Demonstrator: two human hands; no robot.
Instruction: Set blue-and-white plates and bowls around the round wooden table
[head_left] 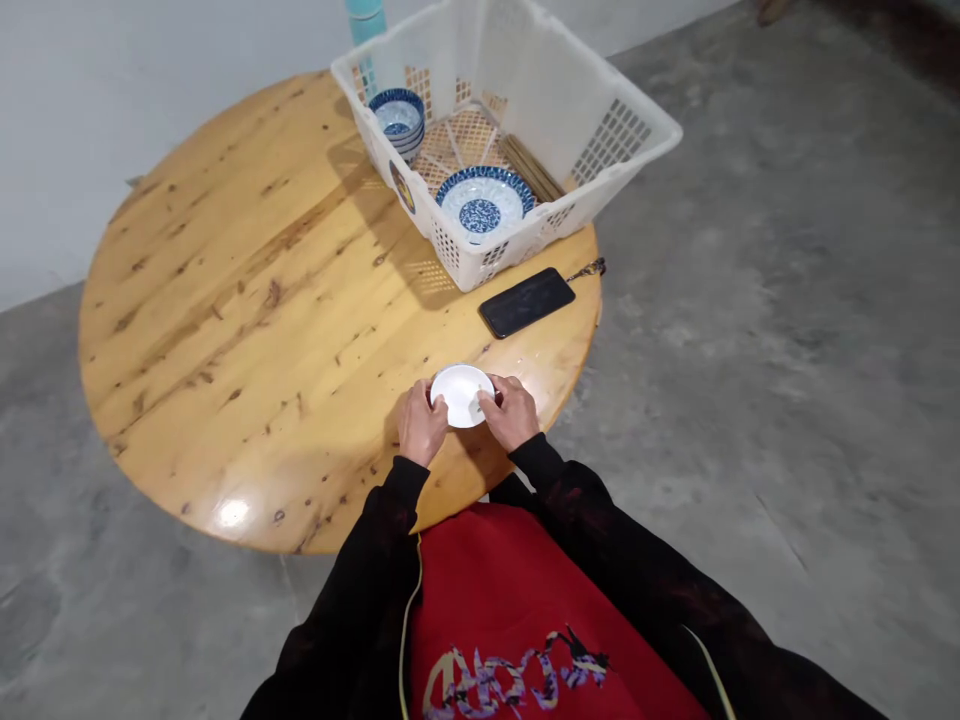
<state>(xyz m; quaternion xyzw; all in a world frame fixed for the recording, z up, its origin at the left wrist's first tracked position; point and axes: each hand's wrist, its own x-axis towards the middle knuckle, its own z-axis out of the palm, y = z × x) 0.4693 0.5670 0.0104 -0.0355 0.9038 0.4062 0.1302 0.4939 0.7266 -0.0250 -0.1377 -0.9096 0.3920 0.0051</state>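
A small white dish [460, 391] rests on the round wooden table [247, 300] near its front edge. My left hand [421, 424] grips its left rim with curled fingers. On the right rim my right hand [512, 411] does the same. Both arms wear black sleeves.
A white plastic basket [622, 130] at the table's far right holds a blue-patterned plate [484, 200], stacked blue bowls [397, 120] and chopsticks [532, 168]. A black phone [526, 301] lies between basket and dish, keys [589, 269] beside it. A teal bottle [365, 20] stands behind. Grey concrete floor surrounds the table.
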